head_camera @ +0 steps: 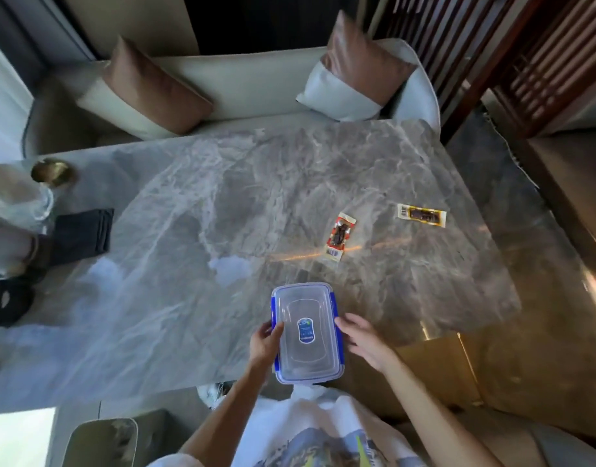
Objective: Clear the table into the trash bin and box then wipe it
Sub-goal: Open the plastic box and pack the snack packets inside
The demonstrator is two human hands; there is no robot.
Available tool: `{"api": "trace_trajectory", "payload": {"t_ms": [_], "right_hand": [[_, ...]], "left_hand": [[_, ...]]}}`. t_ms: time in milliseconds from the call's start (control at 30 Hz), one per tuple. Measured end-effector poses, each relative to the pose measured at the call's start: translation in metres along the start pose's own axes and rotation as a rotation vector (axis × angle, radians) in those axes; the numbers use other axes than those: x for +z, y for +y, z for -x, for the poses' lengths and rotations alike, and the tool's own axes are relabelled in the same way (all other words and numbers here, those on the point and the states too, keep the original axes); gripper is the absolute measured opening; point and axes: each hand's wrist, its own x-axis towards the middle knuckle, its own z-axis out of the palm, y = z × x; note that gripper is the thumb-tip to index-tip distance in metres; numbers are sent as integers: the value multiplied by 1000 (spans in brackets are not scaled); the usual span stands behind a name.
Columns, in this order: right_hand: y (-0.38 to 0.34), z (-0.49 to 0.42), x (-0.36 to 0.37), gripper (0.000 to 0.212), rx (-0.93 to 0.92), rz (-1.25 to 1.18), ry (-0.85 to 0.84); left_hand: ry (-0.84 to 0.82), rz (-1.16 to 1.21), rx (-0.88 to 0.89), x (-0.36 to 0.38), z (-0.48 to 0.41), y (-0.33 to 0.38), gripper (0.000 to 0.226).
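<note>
A clear plastic container [306, 332] with a blue-clipped lid sits at the near edge of the grey marble table [222, 203]. My left hand [264, 342] grips its left side. My right hand [364, 338] is at its right side with fingers spread, fingertips touching or nearly touching the lid edge. Two snack wrappers lie further out to the right: a red-and-white wrapper [340, 241] and a yellow-and-white wrapper [422, 214]. A cardboard box [434, 369] stands on the floor by the table's near right corner.
A dark folded cloth [81, 235] and a brass bowl [50, 171] lie at the table's left end, beside blurred glassware [17, 197]. A black object [10, 303] sits at the left edge. A cushioned sofa [242, 85] lines the far side.
</note>
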Motion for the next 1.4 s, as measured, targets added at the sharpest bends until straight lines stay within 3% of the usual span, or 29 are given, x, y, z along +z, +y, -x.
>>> {"api": "trace_trajectory", "payload": {"t_ms": [133,267,533,733,900,1033,1167,1400], "right_hand": [[12,-8,23,79,1,-184,88],[22,-9,40,69,-49,-337,244],[24,-15,54,47,-242,-26,456],[29,-22,55,50,-181,-48,332],[21,-8,62,51,-313,114,350],[29,4,68,60,-309,206,143],[20,12,64,69,-319,199,50],[-4,24,8,66,-357,-13,93]], "left_hand": [[-36,238,-81,-2,5,-2,33],[44,327,-105,0,3,-4,27],[451,103,-113,13,-3,-14,29],[400,21,-84,-2,-8,-25,27],[468,-198,-89,-5,3,-18,34],[395,-414,-20,4,18,-10,34],[303,-529,-48,12,34,4,44],[134,-798,300,18,36,46,42]]}}
